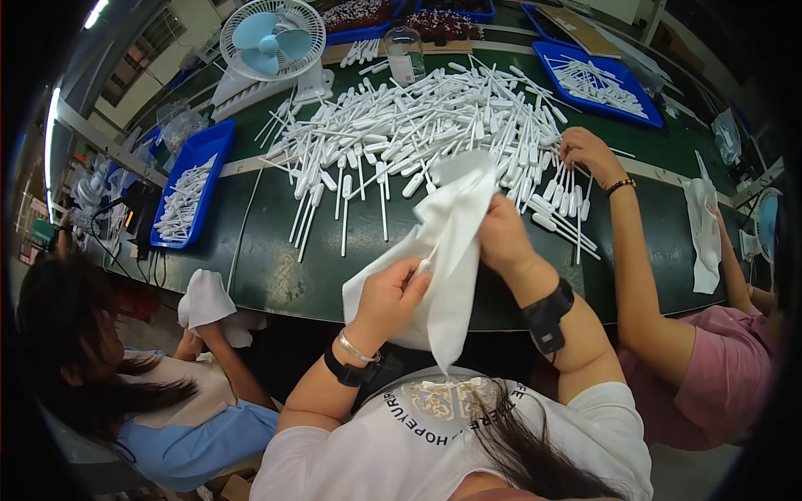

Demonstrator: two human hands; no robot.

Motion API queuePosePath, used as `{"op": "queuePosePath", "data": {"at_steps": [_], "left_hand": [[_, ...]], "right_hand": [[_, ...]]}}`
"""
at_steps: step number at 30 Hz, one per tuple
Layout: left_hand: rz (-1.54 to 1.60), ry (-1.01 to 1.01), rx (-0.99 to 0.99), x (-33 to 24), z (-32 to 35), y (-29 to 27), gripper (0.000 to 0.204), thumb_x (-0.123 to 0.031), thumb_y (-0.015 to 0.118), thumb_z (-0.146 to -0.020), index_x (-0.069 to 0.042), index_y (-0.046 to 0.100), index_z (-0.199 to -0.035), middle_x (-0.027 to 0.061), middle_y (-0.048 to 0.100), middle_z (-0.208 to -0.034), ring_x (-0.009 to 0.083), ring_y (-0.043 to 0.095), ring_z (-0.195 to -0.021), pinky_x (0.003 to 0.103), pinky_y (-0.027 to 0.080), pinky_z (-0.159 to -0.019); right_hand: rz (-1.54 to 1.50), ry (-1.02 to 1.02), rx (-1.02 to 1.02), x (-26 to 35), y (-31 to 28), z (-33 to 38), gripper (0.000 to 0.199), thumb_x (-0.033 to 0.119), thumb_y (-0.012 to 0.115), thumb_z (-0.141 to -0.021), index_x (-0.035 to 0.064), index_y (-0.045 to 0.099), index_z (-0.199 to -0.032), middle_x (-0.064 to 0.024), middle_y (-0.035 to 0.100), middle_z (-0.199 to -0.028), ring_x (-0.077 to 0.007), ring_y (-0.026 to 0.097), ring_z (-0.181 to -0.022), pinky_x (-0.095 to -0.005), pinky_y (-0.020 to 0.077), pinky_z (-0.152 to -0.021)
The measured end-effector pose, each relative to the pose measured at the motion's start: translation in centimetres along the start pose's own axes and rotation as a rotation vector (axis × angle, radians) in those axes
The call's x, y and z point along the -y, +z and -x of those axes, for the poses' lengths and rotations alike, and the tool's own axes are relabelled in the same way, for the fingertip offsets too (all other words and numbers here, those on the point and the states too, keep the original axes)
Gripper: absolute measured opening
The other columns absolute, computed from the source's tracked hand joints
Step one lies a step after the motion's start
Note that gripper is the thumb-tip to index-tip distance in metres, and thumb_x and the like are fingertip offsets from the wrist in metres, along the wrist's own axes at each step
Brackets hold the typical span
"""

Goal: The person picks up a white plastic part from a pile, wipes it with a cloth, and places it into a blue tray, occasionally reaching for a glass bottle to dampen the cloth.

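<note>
A white cloth (455, 242) hangs between my hands over the near edge of the table. My left hand (391, 301) is closed, with a small white plastic piece (425, 265) pinched at the thumb and cloth around it. The rest of that piece is hidden in the folds. My right hand (505, 234) grips the cloth's right side, its fingertips partly behind the fabric. Just beyond lies a big heap of white plastic sticks (418, 125), each with a thin stem and a thicker rounded end.
Blue trays (221, 154) of similar sticks stand left and far right. A fan (267, 43) and a clear bottle (404, 57) are at the back. At right, a co-worker's hand (593, 154) touches the heap; the person at left holds a white cloth (205, 299).
</note>
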State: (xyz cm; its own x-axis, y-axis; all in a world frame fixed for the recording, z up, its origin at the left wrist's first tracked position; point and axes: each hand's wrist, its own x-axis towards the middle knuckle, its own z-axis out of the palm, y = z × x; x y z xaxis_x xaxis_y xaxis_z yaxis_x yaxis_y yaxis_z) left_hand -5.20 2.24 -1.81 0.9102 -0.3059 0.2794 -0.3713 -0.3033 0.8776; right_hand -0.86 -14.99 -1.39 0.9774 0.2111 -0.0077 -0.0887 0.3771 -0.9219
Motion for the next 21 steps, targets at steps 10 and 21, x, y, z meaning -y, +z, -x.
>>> {"op": "queuePosePath", "data": {"at_steps": [10, 21], "left_hand": [[1.118, -0.585, 0.380, 1.6, 0.3, -1.4, 0.028, -0.027, 0.043, -0.088, 0.000, 0.053, -0.088, 0.0017, 0.050, -0.061, 0.0048, 0.034, -0.041, 0.016, 0.027, -0.038], [1.120, -0.487, 0.362, 1.3, 1.6, -2.9, 0.032, -0.026, 0.036, -0.091, 0.003, 0.051, -0.091, 0.0057, 0.049, -0.061, 0.0079, 0.036, -0.042, 0.017, 0.031, -0.042]], "right_hand": [[0.209, -0.174, 0.213, -1.0, 0.8, 0.9, 0.029, 0.006, 0.052, -0.080, -0.0017, 0.048, -0.107, -0.0097, 0.056, -0.100, -0.0183, 0.057, -0.086, -0.0305, 0.0483, -0.073], [-0.372, -0.042, 0.096, 0.3, -1.8, 0.1, 0.028, 0.010, 0.049, -0.082, -0.0003, 0.047, -0.108, -0.0106, 0.056, -0.099, -0.0197, 0.058, -0.084, -0.0309, 0.0485, -0.075]]}}
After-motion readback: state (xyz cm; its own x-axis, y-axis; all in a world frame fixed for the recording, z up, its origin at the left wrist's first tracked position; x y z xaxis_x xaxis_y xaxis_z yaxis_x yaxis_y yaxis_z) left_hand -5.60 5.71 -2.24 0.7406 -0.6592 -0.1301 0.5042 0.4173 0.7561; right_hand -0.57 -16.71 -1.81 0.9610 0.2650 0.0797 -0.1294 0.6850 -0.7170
